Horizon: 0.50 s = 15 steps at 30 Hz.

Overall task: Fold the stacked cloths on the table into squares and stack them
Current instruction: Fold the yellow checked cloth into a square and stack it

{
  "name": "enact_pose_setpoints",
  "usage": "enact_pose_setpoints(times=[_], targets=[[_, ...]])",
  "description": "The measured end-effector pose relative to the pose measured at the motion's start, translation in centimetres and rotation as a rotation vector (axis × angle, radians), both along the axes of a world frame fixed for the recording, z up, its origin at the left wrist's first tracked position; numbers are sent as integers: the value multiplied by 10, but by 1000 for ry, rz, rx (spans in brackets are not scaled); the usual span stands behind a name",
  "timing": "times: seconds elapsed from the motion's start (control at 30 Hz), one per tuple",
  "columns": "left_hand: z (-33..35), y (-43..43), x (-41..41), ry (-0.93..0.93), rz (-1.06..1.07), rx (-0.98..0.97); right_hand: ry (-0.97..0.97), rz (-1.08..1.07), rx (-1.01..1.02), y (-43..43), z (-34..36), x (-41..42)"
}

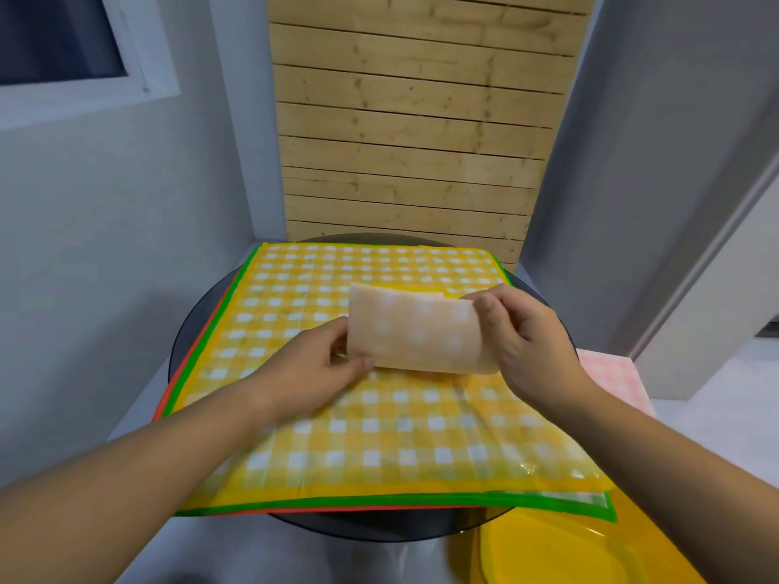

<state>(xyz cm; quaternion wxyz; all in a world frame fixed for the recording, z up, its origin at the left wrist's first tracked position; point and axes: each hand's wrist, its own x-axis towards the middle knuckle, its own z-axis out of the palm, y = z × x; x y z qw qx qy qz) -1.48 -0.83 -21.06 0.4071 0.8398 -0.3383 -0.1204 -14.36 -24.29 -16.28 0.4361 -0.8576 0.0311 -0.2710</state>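
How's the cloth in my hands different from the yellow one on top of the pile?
The held cloth is folded small, pinched between left hand and right hand; the top yellow cloth lies spread flat, far wider. The held cloth looks pale peach; the top yellow cloth bright. Both are checked.
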Motion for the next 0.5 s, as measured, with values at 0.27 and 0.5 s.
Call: enact_pose_setpoints(times=[0.27,0.5], targets=[[-7,-22,17,113,179,-96,172,-24,443,-18,-21,20],[-1,-31,19,217,295,-111,477,-143,105,-24,-47,32]])
